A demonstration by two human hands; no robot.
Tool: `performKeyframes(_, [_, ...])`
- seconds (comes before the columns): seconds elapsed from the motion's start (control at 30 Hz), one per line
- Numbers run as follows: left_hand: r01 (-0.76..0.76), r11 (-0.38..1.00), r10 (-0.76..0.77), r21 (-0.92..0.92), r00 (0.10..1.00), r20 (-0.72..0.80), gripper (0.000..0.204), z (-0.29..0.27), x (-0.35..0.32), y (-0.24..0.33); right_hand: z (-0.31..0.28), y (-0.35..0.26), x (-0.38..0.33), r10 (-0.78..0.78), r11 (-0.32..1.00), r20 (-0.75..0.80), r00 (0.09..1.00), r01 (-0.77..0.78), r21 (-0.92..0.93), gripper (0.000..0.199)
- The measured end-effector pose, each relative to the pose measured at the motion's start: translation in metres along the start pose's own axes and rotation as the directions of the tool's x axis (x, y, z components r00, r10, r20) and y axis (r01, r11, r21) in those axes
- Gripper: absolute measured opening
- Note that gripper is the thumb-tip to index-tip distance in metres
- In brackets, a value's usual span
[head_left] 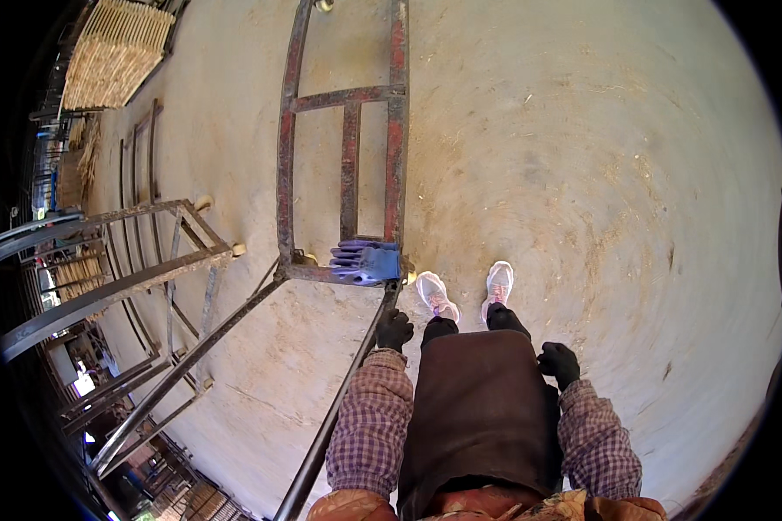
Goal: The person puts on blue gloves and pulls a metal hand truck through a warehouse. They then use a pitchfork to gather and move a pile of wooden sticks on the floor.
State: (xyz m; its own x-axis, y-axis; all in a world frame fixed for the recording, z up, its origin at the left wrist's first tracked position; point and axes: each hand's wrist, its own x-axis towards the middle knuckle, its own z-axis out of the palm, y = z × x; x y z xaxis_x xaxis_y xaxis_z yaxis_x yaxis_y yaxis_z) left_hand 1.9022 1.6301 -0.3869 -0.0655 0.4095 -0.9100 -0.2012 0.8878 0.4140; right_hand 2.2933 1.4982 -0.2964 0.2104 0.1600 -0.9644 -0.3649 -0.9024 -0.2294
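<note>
The left hand (394, 329), in a black glove, grips the metal handle bar (339, 408) of a rusty cart frame (347, 165); blue gloves (367, 260) lie on its near edge. The right hand (559, 362) hangs free.
</note>
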Motion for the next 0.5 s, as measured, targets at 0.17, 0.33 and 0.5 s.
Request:
performKeyframes(0.17, [0.107,0.934,-0.207,-0.340,0.940,-0.271,0.026,-0.001,0.101,-0.020,0.024,0.022,0.005,-0.088,0.992,-0.140,0.986,0.074,-0.103,0.023])
performKeyframes(0.33, [0.136,0.839,-0.312,-0.526,0.913,-0.263,0.045,-0.041,0.226,-0.050,0.039,-0.003,0.015,0.137,0.988,-0.322,0.937,-0.152,-0.024,0.033])
performKeyframes(0.5, [0.130,0.845,-0.380,-0.518,0.828,-0.412,0.043,-0.031,0.283,-0.035,0.043,0.007,0.024,0.165,0.974,-0.379,0.911,-0.211,-0.083,0.041])
